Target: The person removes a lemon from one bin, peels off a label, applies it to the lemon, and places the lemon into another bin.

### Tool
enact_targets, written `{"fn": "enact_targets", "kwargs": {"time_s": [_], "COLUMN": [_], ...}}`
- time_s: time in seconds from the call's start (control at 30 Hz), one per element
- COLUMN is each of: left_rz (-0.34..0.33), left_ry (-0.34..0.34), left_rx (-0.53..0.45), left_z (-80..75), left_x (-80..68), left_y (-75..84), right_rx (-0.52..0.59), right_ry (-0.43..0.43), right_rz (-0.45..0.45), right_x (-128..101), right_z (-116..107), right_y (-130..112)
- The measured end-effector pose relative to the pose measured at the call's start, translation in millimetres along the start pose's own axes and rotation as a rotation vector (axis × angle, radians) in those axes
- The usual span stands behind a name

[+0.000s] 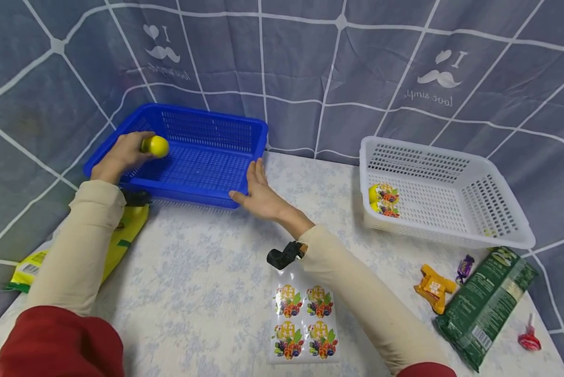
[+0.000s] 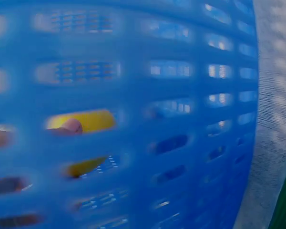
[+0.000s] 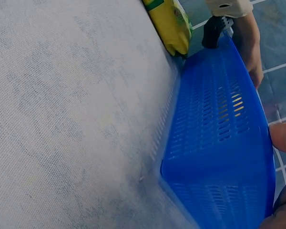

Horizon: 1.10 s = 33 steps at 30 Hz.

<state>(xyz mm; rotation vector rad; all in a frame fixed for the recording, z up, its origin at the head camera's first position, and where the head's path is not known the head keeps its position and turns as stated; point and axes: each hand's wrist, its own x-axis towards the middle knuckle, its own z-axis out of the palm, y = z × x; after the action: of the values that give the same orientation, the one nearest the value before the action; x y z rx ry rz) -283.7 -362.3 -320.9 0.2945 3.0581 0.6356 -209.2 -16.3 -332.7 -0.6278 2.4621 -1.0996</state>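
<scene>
A blue slotted basket (image 1: 202,157) stands at the back left of the table. My left hand (image 1: 122,154) reaches over its left rim and holds a small yellow ball-like thing (image 1: 155,146) inside it; through the basket wall (image 2: 171,143) the yellow thing (image 2: 83,121) shows with a fingertip (image 2: 69,126) on it. My right hand (image 1: 258,193) lies with straight fingers against the basket's front right corner (image 3: 219,162); its fingertips (image 3: 283,138) show at the rim.
A white basket (image 1: 442,193) with a fruit-print packet (image 1: 383,200) stands at the right. A sheet of fruit stickers (image 1: 303,322) lies near the front. A yellow bag (image 1: 117,241) lies left; a green bag (image 1: 486,301), candies (image 1: 435,287) and a lollipop (image 1: 529,340) lie right.
</scene>
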Motion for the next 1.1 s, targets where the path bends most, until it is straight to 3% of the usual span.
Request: {"fn": "enact_targets", "kwargs": {"time_s": [0.17,0.37,0.5,0.6,0.73,0.87,1.1], "left_rz": [0.053,0.025,0.043,0.095,0.198,0.278,0.403], "left_ry": [0.06,0.044,0.01,-0.017,-0.074,-0.151,-0.264], "left_rx": [-0.023,-0.08,-0.145,-0.204,-0.295,-0.389,-0.549], "left_z": [-9.1,-23.4,-31.6,-33.6,-25.8,-8.5,23.1], "left_x": [-15.8,-42.0,-53.8,-58.3,-56.0,-47.7,-31.1], "left_y": [6.6,19.5,43.3,66.7,98.4,123.6,160.4], "right_rx": [0.004,0.004,0.007,0.015,0.003,0.001,0.131], "right_ry": [-0.002,-0.003,0.004,0.013,0.039,0.074,0.136], "right_rz": [0.0,0.005,0.016,0.012,0.002,-0.02,-0.035], "right_x": [-0.7,-1.1,-1.5,-1.6,-4.7,-9.0,-25.9], "right_z": [0.8,0.8,-0.1,0.3,-2.6,-7.6,-25.3], "right_y": [-1.2,-2.8,-3.0,-1.7,4.3,11.4,24.7]}}
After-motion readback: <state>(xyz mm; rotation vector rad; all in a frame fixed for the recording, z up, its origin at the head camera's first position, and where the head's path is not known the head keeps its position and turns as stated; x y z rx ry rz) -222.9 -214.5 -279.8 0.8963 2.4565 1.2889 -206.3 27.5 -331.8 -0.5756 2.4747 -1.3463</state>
